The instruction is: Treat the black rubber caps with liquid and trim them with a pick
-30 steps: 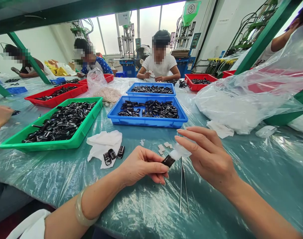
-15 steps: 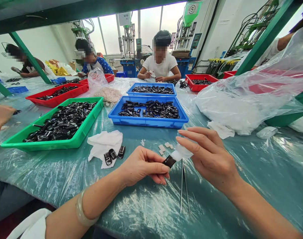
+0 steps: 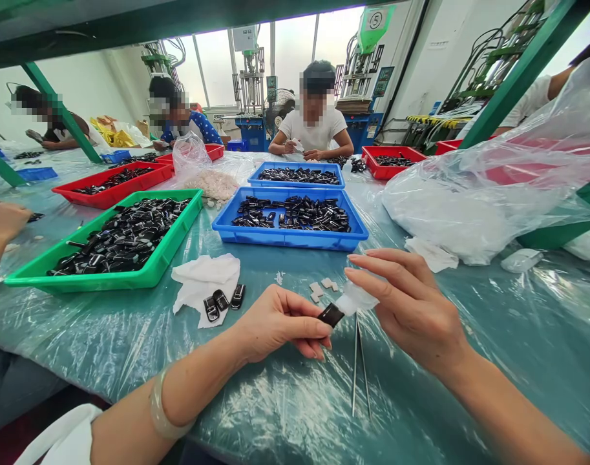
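My left hand [image 3: 287,323] pinches a small black glossy plastic part [image 3: 332,314] between thumb and fingers. Against its upper end lies a translucent white piece [image 3: 357,298], soft-looking, whose exact kind I cannot make out; my right hand [image 3: 415,310] grips it, fingers bent and partly hiding it. Metal tweezers [image 3: 357,368] lie on the table below, between the hands. Small white square pads [image 3: 316,290] are scattered just behind the black part. Left of my left hand, a few similar black parts [image 3: 220,299] rest on and beside a crumpled white cloth [image 3: 198,278].
A green tray [image 3: 152,274] and a blue tray [image 3: 289,240] hold many black parts, with a second blue tray [image 3: 297,185] and red trays [image 3: 113,196] farther back. At right sits a large clear plastic bag [image 3: 469,213]. Several people work around the film-covered table [image 3: 275,413].
The view has shifted very slightly. Both hands keep nearly the same pose, with the black part and the white piece still together.
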Motion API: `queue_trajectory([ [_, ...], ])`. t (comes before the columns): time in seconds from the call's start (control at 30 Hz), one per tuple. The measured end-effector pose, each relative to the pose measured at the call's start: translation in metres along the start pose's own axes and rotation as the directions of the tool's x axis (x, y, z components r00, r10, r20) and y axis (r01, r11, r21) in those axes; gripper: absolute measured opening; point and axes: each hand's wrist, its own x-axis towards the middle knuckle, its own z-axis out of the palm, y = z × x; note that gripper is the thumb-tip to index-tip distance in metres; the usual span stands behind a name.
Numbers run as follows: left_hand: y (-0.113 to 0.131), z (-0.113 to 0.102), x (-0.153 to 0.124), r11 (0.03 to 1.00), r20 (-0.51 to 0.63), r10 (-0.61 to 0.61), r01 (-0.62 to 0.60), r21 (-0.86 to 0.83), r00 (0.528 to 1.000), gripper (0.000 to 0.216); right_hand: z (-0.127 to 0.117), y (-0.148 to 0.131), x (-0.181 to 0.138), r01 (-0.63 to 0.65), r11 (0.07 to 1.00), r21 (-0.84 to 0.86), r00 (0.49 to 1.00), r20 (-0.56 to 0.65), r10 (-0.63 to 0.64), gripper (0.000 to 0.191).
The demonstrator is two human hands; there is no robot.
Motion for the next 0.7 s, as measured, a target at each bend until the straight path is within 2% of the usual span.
queue_trajectory([
  [0.7,0.0000,-0.0003,0.0000,1.000,0.013,-0.002,0.003,-0.016,1.000,0.009,-0.0005,0.0025,-0.0015,0.007,1.000,0.020,1.000,0.026,-0.007,0.040],
])
